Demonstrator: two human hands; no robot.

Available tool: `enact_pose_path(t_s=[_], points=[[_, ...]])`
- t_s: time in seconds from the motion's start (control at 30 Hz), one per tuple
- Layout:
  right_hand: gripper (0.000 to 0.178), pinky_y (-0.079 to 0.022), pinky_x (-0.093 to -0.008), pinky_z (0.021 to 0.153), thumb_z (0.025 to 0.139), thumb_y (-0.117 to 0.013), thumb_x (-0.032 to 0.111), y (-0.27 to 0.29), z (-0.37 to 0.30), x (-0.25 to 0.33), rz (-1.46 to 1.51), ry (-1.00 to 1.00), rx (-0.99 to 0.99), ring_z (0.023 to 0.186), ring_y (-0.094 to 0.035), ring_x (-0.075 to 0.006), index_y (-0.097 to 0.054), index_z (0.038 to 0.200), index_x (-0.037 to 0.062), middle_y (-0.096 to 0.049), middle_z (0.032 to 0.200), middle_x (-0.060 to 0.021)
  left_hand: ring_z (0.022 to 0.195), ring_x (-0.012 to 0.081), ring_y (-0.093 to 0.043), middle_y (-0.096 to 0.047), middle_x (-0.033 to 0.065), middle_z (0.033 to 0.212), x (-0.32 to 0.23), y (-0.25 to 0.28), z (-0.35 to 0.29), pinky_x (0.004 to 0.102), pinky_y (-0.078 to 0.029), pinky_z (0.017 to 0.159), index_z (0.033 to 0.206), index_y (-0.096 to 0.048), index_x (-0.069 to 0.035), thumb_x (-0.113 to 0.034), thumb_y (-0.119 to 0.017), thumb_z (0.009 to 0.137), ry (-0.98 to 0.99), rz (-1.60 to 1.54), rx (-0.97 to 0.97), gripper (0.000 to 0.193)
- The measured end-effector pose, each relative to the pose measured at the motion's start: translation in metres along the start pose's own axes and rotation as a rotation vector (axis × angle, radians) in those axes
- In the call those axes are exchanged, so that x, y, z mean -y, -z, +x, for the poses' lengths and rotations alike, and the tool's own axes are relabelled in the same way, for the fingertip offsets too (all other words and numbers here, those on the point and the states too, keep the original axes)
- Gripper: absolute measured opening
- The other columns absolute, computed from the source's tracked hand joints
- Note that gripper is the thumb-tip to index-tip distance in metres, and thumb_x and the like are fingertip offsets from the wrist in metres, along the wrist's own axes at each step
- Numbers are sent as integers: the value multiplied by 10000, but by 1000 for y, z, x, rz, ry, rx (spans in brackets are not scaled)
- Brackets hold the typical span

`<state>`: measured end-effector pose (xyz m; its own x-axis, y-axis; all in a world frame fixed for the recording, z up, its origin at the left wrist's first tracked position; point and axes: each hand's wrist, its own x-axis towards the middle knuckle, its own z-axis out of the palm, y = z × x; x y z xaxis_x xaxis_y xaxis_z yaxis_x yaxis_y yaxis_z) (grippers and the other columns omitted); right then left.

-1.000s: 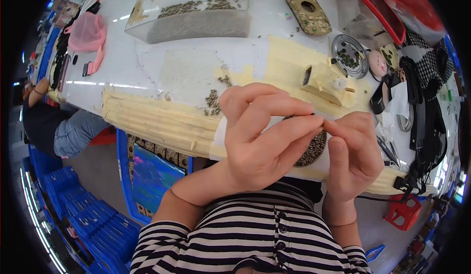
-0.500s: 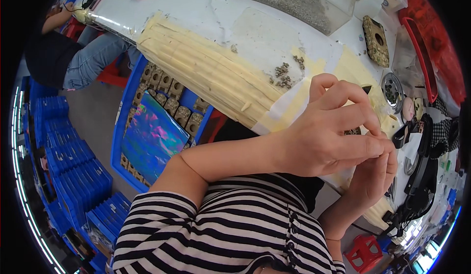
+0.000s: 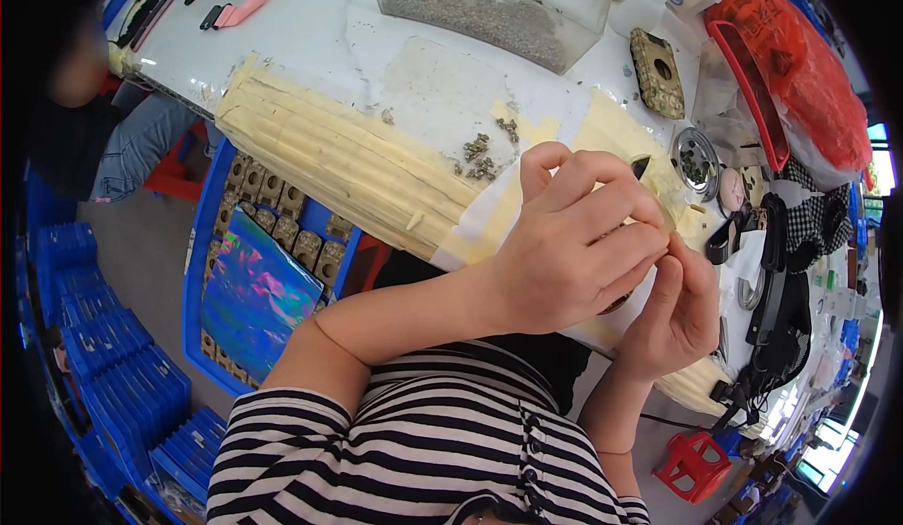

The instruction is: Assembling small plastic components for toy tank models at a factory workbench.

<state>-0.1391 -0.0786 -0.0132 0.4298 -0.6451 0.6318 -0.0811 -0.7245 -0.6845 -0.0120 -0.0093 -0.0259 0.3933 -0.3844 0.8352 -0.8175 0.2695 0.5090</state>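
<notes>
My left hand [image 3: 581, 247] reaches across in front of me over the table's near edge, its fingers bent and closed. My right hand [image 3: 675, 316] meets it from the right, thumb and fingers pinched together. The fingertips of both hands come together at one spot; whatever they hold there is too small or hidden to make out. Below the left hand's fingers, a bit of a dark brownish thing [image 3: 616, 303] shows, mostly covered. Left of the hands lie small piles of greenish-grey bits [image 3: 480, 160]. Beyond the hands lies a camouflage-patterned case with a round hole [image 3: 657, 73].
A clear bin of grey granules [image 3: 480, 17] stands at the back. Yellowish tape [image 3: 329, 153] covers the table's near edge. A round metal dish [image 3: 696, 163] and a red bag [image 3: 795, 73] are at right. A blue crate [image 3: 194, 290] holds patterned cases at lower left. Another person sits far left.
The view has shifted, so the table items appear further left. My hands stay together at the fingertips; the right thumb now shows more plainly.
</notes>
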Motion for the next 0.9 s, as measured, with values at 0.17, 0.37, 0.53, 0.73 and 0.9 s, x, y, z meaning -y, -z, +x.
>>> enact_pose_path(t_s=[0.17, 0.37, 0.53, 0.73, 0.9], points=[[153, -441, -240, 727, 927, -625, 60, 13, 0, -2, 337, -232, 139, 797, -579, -133, -664, 966, -82, -670, 897, -108, 935, 194, -545, -652, -62, 963, -2, 4, 3, 356, -305, 831, 928, -744, -166, -161, -799, 644, -44, -42, 38, 289], [124, -436, -238, 715, 909, -648, 64, 19, 0, -6, 702, -399, 177, 789, -563, -126, -631, 938, -55, -625, 879, -83, 940, 189, -542, -652, -70, 982, -4, 8, 3, 356, -312, 827, 953, -762, -208, -188, -815, 669, -18, -93, 107, 290], [84, -449, -239, 704, 863, -687, -6, 13, 0, 1, 466, -268, 81, 774, -581, -139, -639, 920, -43, -635, 865, -85, 921, 190, -551, -654, -62, 964, -4, 9, 3, 354, -317, 823, 914, -743, -176, -137, -799, 659, -27, -24, 103, 264], [156, -495, -260, 722, 820, -720, -46, 3, 0, 5, 23, 52, 42, 762, -648, -191, -689, 973, -52, -703, 870, -142, 903, 190, -555, -648, -55, 938, -1, 7, 2, 359, -315, 820, 888, -726, -142, -97, -785, 634, -21, 22, 52, 264], [165, -515, -255, 741, 843, -708, -42, 9, -7, 2, 282, -220, 40, 800, -661, -165, -690, 1006, -65, -711, 896, -128, 903, 182, -551, -650, -61, 946, -3, 10, 2, 357, -311, 817, 893, -734, -148, -113, -796, 629, -56, 39, 56, 273]])
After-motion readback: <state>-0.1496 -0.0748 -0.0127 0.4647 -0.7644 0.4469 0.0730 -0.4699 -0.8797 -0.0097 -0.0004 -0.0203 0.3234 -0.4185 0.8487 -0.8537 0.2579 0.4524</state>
